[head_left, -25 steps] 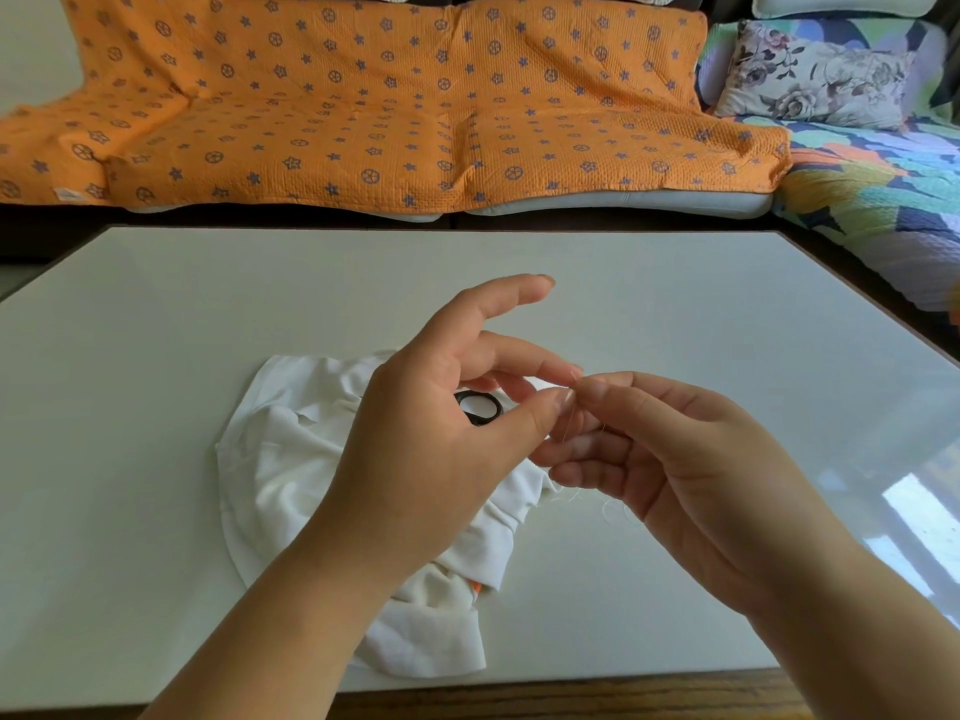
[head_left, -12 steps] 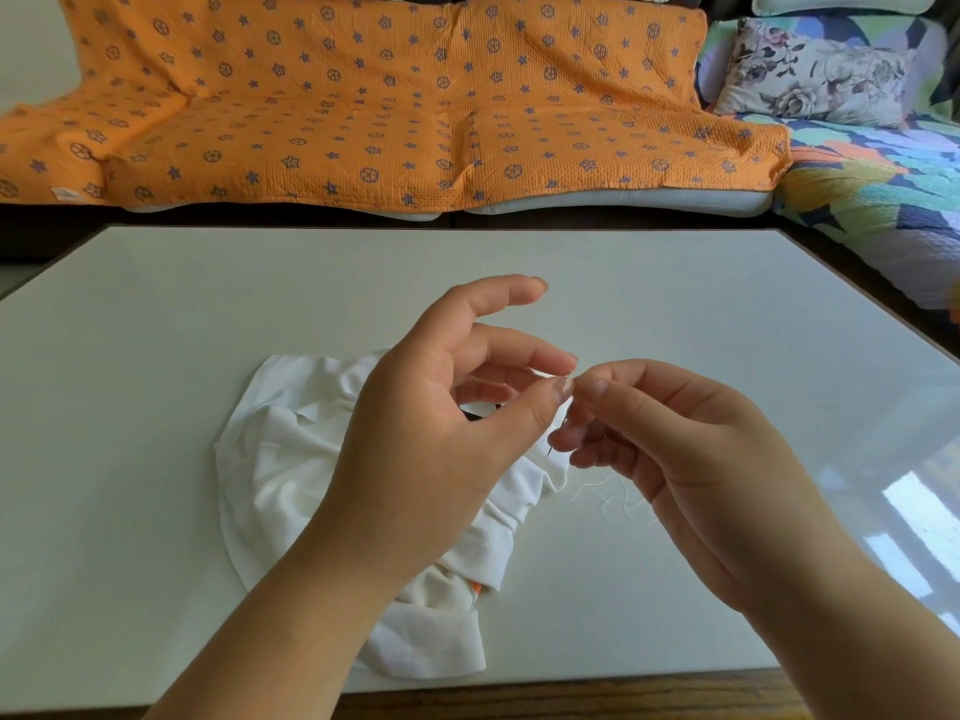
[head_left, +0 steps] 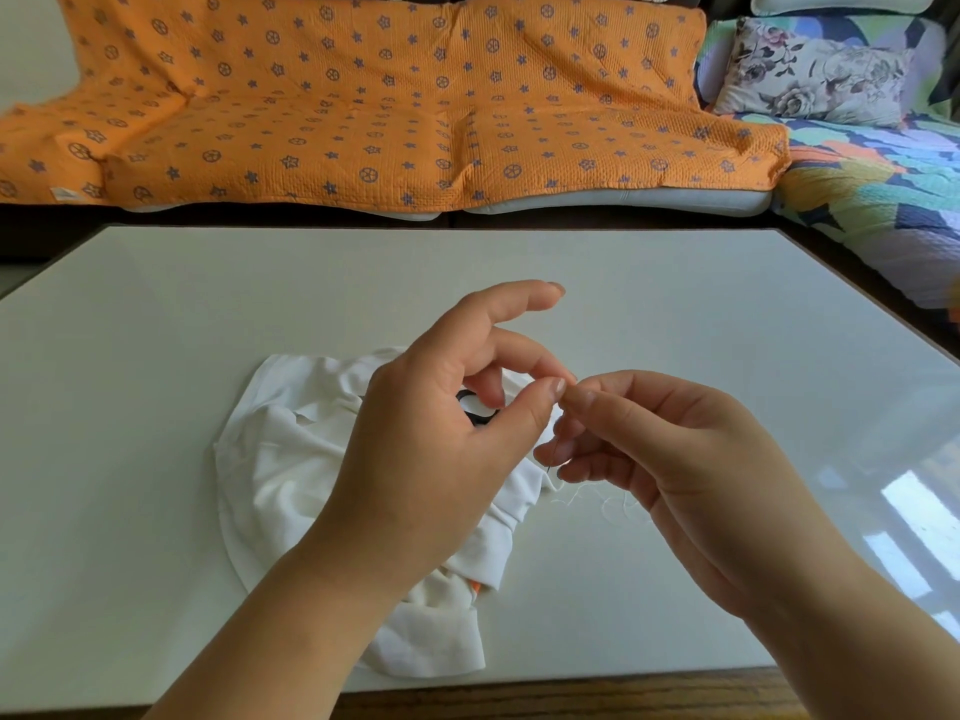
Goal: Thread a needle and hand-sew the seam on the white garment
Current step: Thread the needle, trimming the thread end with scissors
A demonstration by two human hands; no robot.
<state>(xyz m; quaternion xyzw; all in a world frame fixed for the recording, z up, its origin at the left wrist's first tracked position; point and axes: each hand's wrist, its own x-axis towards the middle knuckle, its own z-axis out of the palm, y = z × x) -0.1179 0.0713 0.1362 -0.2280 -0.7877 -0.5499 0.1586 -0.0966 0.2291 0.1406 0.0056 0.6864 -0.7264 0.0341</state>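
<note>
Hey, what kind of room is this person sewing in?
Most likely a home living room: an orange star-print sofa cover, a floral cushion beside it, and a white table holding the white garment.

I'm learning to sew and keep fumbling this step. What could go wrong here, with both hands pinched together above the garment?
The needle looks only lightly pinched by the right hand; if it slips, it could vanish into the folds of the white garment below. The thread lies in loose curls on the table and may knot when pulled through. The needle's tip sits near the right hand's curled fingers: a prick is possible.
</note>
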